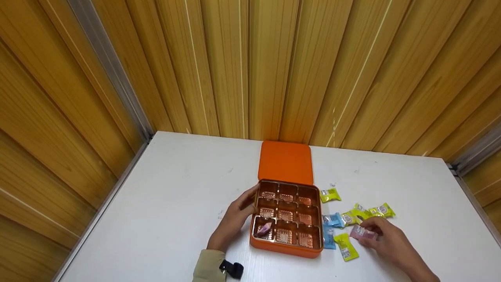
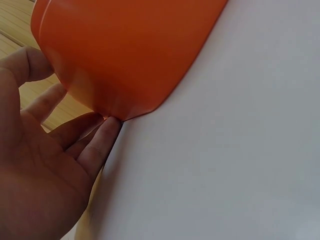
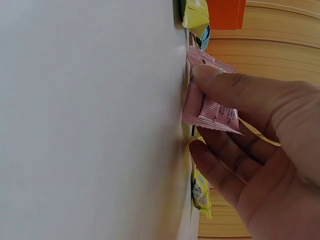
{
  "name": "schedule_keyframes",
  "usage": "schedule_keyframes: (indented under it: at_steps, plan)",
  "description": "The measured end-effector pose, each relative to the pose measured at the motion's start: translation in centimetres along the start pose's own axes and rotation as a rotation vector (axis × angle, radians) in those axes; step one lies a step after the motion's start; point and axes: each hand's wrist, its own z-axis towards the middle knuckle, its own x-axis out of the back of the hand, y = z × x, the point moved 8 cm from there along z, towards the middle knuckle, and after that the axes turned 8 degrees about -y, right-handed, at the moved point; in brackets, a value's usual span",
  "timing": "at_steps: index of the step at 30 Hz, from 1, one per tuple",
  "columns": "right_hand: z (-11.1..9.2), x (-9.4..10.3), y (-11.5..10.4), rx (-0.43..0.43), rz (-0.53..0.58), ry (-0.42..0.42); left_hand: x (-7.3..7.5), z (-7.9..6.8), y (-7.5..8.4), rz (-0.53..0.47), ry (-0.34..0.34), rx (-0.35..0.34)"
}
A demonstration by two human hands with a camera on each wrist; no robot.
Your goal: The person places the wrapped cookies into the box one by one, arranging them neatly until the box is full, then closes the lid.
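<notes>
An orange box [image 1: 287, 250] stands on the table with a brown tray of several compartments inside. One pink wrapped candy [image 1: 265, 229] lies in its front left compartment. My left hand [image 1: 236, 213] rests on the box's left side; in the left wrist view its fairly straight fingertips touch the orange wall [image 2: 125, 60]. To the right of the box, my right hand [image 1: 387, 239] pinches a pink candy packet [image 1: 362, 232] between thumb and fingers. The right wrist view shows the thumb over this packet [image 3: 212, 107], close to the tabletop.
An orange lid [image 1: 285, 161] lies behind the box. Several yellow-green packets [image 1: 346, 247] and blue packets [image 1: 329, 238] are scattered on the white table [image 1: 176, 203] to the right of the box. Wood-patterned panels [image 1: 270, 70] rise behind the table.
</notes>
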Motion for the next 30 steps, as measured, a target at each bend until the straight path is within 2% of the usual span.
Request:
schedule_keyframes:
  at_steps: [7, 15, 30]
  plan:
    - [-0.2, -0.1, 0.1, 0.002, 0.030, 0.019, 0.1, -0.1, 0.0, 0.005, 0.003, 0.000]
    - [-0.8, 0.1, -0.8, 0.103, 0.021, 0.087, 0.0, 0.0, 0.1, 0.008, -0.009, -0.004]
    - [-0.5, -0.1, -0.8, 0.054, 0.063, 0.041, 0.0, -0.1, 0.1, 0.000, 0.008, -0.010]
